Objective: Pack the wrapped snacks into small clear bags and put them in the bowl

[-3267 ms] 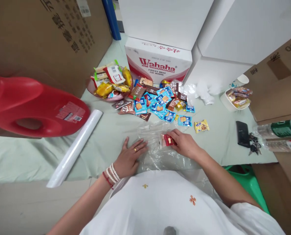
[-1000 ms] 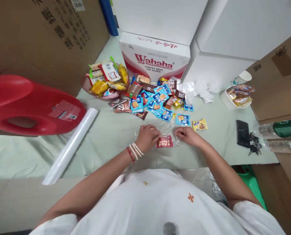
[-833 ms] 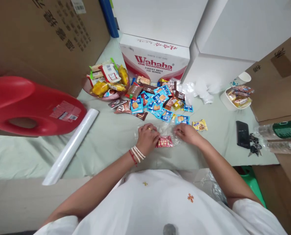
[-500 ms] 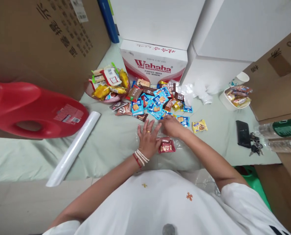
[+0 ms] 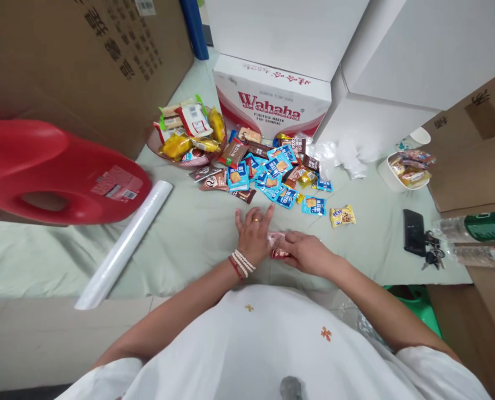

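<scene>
My left hand rests on the green cloth with its fingers spread, a bead bracelet and a red string at its wrist. Close to its thumb is a red snack packet with clear plastic film about it. From the right, my right hand closes over this packet, its fingertips hiding part of it. Beyond both hands lies a loose heap of small snacks, among them a blue biscuit packet and a brown packet. A yellow cookie packet sits apart on the right.
A snack-filled basket stands at back left, near a red jug and a plastic roll. The Wahaha box backs the heap. Rightward are a white tub, a phone, keys and bottles.
My right hand has come back from the edge of the blue packets toward my body, onto the red packet. My left hand stays spread in nearly the same place. The view has shifted slightly.
</scene>
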{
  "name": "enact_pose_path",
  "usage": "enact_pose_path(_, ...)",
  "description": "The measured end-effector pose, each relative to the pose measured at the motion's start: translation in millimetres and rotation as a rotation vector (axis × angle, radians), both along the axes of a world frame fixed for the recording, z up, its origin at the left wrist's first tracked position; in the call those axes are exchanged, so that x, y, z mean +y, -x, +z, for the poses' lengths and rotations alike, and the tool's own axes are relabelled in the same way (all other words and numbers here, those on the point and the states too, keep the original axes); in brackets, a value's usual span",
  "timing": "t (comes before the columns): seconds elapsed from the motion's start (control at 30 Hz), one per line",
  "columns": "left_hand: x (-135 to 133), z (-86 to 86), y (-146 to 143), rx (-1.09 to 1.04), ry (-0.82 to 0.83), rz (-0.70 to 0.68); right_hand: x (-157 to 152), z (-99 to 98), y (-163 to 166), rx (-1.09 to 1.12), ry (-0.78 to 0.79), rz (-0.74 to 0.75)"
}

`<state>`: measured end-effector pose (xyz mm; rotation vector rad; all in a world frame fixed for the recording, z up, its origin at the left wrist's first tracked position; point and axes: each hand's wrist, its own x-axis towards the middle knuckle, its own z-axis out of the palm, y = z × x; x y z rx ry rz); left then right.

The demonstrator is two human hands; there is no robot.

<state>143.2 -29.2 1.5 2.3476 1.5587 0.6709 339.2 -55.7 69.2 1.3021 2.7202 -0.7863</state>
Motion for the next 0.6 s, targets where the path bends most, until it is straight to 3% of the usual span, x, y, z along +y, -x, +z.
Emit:
enact_pose_path(0.17, -0.8, -5.3, 34.5, -0.053, -0.110, -0.362, -15.5, -28.9, -2.6, 0.091, -0.035, -0.173)
enact_pose_path(0.23, -6.4, -4.7, 56.3, -0.024, -0.083, -0.510, -15.1, -36.9, -3.2, 0.175, -0.027, -0.224)
enact_pose_path(0.3, -14.3, -4.0, 75.3, -0.017, 0.004, -0.574, -14.9, -44.1, -1.6, 0.221, -0.036, -0.250)
enact_pose_path(0.37, -22.0, -4.4, 85.6, -0.087, 0.105, -0.450, -16.2, -50.1, 1.2, 0.269, -0.059, -0.242)
enact_pose_path(0.5, -28.9, -6.0, 76.5, -0.069, 0.178, 0.118, -22.4, -51.7, 3.1, 0.410, -0.086, -0.190)
enact_pose_path(0.53, -29.1, -5.4, 71.7, 0.001, 0.176, 0.181, -24.2, -49.5, 2.0, 0.443, -0.083, -0.181)
enact_pose_path(0.6, -29.4, -1.5, 65.5, 0.118, 0.168, 0.158, -27.7, -44.0, -1.6, 0.493, -0.065, -0.162)
